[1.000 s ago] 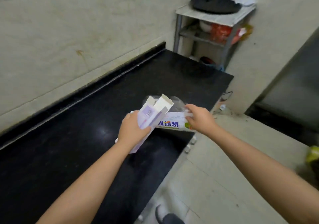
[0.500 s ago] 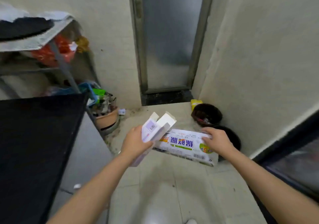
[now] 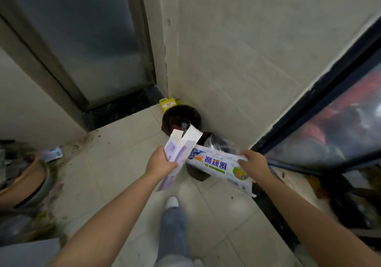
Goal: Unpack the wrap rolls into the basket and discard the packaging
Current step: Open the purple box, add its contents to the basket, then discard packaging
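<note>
The view has swung off the black counter seen a second ago and round to the room's corner, and the person has stepped closer: the two dark bins, small and far half a second ago, now sit just beyond the hands. Both hands carry the same things as before. I judge the unpacking to be done and the discarding to be under way; no rolls and no basket show here.

The left hand point(image 3: 159, 162) is closed round the middle of an open, flattened box point(image 3: 179, 151), thumb on its purple face and fingers behind it. The box's white end flaps stand up over the rim of the far bin point(image 3: 181, 118); its lower end hangs below the wrist.

The right hand point(image 3: 254, 163) pinches the near end of a printed plastic wrapper point(image 3: 218, 163), fingertips point(image 3: 242, 159) curled over its upper edge. The wrapper stretches leftward from that grip until its far end slips behind the box, and it hangs above the near bin point(image 3: 198, 173), hiding most of the mouth. Clear film crumples behind it at the wall.

Both pieces seem to be almost over the bins, so letting go looks near. The limp wrapper may drape over the rim instead of dropping in.
</note>
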The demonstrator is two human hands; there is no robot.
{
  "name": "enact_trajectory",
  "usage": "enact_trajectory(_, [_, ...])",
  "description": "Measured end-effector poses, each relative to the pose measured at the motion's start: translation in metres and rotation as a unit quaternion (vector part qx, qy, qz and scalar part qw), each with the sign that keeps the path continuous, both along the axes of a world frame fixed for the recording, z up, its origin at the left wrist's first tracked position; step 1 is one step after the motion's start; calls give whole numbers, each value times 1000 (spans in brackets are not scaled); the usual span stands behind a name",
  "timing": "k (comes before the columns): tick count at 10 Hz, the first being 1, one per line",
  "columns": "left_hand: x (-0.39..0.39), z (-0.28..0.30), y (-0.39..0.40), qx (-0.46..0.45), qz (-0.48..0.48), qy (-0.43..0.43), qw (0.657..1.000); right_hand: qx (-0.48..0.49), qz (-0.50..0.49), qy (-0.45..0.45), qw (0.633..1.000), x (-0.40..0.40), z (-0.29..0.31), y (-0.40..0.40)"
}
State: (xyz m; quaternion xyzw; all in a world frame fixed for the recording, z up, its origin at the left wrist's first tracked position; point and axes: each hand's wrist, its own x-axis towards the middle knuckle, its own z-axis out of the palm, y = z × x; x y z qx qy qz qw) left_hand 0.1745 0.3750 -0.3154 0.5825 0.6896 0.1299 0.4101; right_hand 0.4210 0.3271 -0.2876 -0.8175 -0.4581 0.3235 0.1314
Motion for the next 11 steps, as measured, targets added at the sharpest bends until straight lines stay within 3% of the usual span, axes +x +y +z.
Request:
enact_trajectory(3, [21,-96,139,-120,-39,5,992,-158,-113,9,981,16,-110,120])
enact_trajectory(5, [43,-172,192,-200,-36,8,979,-180,-173,11,968,27,-183,181])
enact_trajectory(7, [94,-281,217,-255,-30,3,966,-246,-128,-32,960,43,-287,228])
enact_trajectory(9, [144,-371,227,-295,-55,10,954,-273,-76,50,958,44,-378,239])
enact_trajectory(10, [152,-388,222,-336,-70,38,939,-315,-24,67,946,45,-392,228])
enact_trajectory(11, [151,-374,220,-296,-116,74,945,-332,56,33,941,49,-381,220])
